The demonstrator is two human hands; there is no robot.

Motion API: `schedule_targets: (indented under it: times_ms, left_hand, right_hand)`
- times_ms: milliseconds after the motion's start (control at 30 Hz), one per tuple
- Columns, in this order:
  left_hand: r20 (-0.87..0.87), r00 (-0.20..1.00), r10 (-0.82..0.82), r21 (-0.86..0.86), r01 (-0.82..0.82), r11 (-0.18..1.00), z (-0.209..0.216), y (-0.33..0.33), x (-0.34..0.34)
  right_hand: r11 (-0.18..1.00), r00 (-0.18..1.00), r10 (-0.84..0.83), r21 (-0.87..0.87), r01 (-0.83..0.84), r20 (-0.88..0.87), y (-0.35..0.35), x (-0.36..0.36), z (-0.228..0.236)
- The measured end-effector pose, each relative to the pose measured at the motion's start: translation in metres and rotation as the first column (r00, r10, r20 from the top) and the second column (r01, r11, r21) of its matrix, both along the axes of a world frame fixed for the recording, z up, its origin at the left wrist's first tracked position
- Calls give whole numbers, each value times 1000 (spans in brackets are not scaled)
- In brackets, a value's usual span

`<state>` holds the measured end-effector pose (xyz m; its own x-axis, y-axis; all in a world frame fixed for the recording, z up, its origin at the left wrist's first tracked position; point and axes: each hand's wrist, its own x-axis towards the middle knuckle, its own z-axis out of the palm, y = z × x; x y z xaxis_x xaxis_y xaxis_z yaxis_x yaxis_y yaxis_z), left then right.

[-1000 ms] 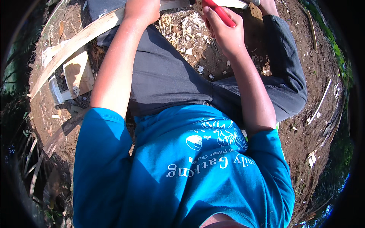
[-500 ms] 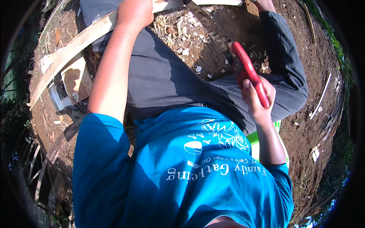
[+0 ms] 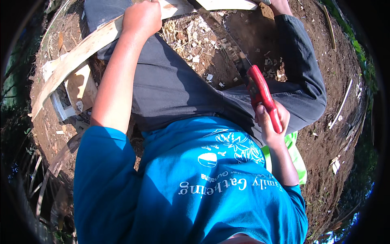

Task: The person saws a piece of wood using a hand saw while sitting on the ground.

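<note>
Firmly gripping a red-handled saw in the right hand — with fingers clamped round the handle and thumb laid along its side, in front of the right thigh. Pointing the dark blade up and leftward, away from the body, to a long pale board that crosses the top of the view. Cannot tell how deep the blade sits there, with the tip cut off by the upper edge. Holding that board with the left hand, closed over it to the left of the blade; cannot see all the fingertips. Sitting on brown soil in dark trousers and a blue T-shirt with white print, with the left leg reaching beneath the board and the right knee bent outward. Showing a bare foot near the board's right end. Surrounded by pale wood chips between the legs, a wooden block by the board's left stretch — and lime-green cloth beside the right forearm.
</note>
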<state>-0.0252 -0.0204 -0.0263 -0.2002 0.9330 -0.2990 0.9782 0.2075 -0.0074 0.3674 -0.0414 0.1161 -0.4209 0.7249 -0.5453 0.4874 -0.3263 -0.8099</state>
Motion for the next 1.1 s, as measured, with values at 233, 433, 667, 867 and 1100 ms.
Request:
schedule_targets:
  times_ms: [233,433,667,867,1100]
  left_hand:
    - [34,991,-129,176,121,977,-22,1,-11]
    - [-58,994,-95,-86,90,992,7,18,-1]
    - [-56,997,-47,-99,42,994,10,8,-2]
    - [-49,997,-60,-20,59,998,-2,8,5]
    - [-18,998,-66,-75,65,995,6,17,-6]
  right_hand:
    - [990,982,-33,130,57,-185,55,-120,-101]
    - [991,980,-45,117,69,-196,71,-148,-118]
    - [998,999,47,31,-47,-6,2,8,14]
    - [997,991,-51,54,58,-123,48,-98,-91]
    - [992,981,-70,93,88,-182,64,-137,-103]
